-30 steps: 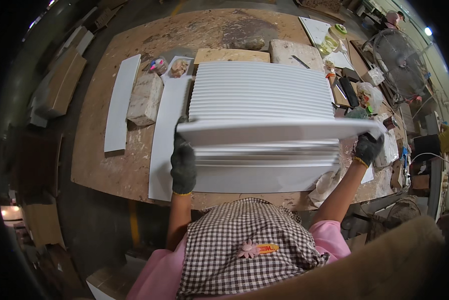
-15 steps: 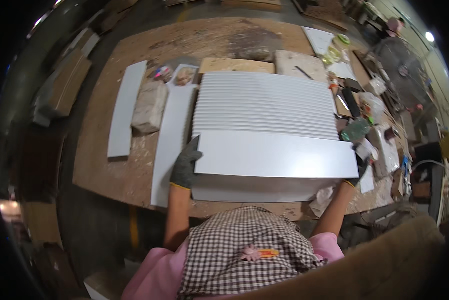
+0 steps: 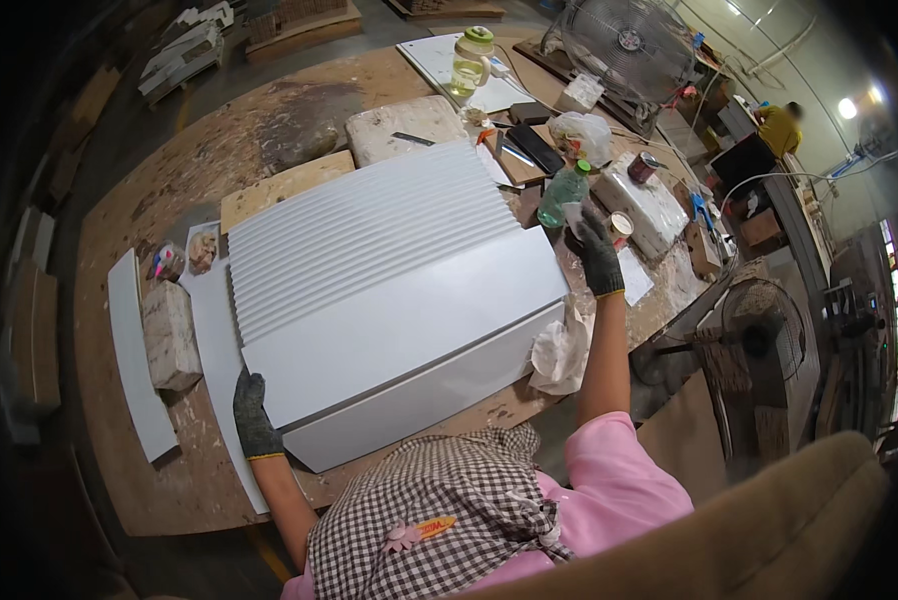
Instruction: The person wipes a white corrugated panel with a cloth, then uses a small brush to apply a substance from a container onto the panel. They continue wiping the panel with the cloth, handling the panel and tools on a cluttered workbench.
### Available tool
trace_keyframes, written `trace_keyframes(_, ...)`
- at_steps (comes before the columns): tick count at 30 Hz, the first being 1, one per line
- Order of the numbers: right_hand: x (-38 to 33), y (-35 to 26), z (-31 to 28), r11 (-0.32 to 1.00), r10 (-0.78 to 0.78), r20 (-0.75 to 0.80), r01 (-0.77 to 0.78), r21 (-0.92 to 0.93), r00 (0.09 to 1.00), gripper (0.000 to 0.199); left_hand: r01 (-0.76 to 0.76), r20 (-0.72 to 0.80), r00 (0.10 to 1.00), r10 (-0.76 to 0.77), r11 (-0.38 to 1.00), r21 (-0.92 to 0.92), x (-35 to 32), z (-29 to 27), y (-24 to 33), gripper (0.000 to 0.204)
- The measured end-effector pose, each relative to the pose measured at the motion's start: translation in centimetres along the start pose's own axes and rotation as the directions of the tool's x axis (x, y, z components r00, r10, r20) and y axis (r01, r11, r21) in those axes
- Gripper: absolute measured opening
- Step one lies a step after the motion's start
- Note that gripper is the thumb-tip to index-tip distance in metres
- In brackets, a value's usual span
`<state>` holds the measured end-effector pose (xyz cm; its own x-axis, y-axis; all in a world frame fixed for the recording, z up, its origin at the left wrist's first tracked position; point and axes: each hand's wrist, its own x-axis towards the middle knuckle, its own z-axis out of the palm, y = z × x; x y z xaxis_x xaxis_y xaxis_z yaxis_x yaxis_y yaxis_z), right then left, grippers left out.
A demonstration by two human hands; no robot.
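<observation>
A white panel (image 3: 389, 320) with a ribbed far half and a smooth near strip lies on a white box-like body (image 3: 419, 408). My left hand (image 3: 256, 415), in a dark grey glove, grips the panel's near left corner. Past the right end, my gloved right hand (image 3: 597, 258) reaches out, its fingers closed on a small whitish piece (image 3: 573, 218), perhaps cloth or paper. A green plastic bottle (image 3: 565, 194) stands right beside those fingers. Close to the hand is a small open round container (image 3: 620, 226). Crumpled white paper (image 3: 561, 352) lies by the panel's near right corner.
Two wrapped blocks (image 3: 172, 335) (image 3: 404, 130) and a wooden board (image 3: 287, 190) surround the panel on the worktable (image 3: 119, 480). White strips (image 3: 139, 350) lie left. A lidded jug (image 3: 471, 65), dark can (image 3: 642, 167) and fan (image 3: 629, 45) are at right. Another person (image 3: 777, 130) is farther off.
My view has turned right. My right hand has left the panel's right end and moved out beside the green bottle, now with a whitish piece in it. My left hand stays at the panel's left edge.
</observation>
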<state>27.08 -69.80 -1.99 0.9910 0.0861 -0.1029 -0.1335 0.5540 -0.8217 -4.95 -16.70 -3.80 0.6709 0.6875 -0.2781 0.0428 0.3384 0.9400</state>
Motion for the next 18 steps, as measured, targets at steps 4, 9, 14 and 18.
trace_keyframes(4,0.7,-0.8,-0.1,0.551,-0.152,0.204,0.254,-0.795,0.967,0.038,-0.075,-0.038,0.996,0.077,0.996,0.058,-0.4,0.8,-0.1,0.046)
trace_keyframes(9,-0.6,-3.1,-0.3,-0.055,-0.147,0.048,0.04,-0.998,0.988,0.041,-0.128,-0.032,0.991,0.13,0.99,0.067,-0.8,0.4,0.0,0.047)
trace_keyframes(14,-6.4,-2.3,-1.9,-0.373,-0.359,-0.018,-0.161,-0.914,0.933,0.045,0.014,-0.063,0.998,-0.011,0.999,0.038,-1.8,-0.1,-0.2,0.046)
trace_keyframes(18,-13.8,1.3,-3.9,0.186,0.187,-0.095,-0.13,-0.974,0.978,0.068,0.089,0.046,0.995,-0.084,0.99,-0.109,-2.5,-1.1,-0.5,0.043)
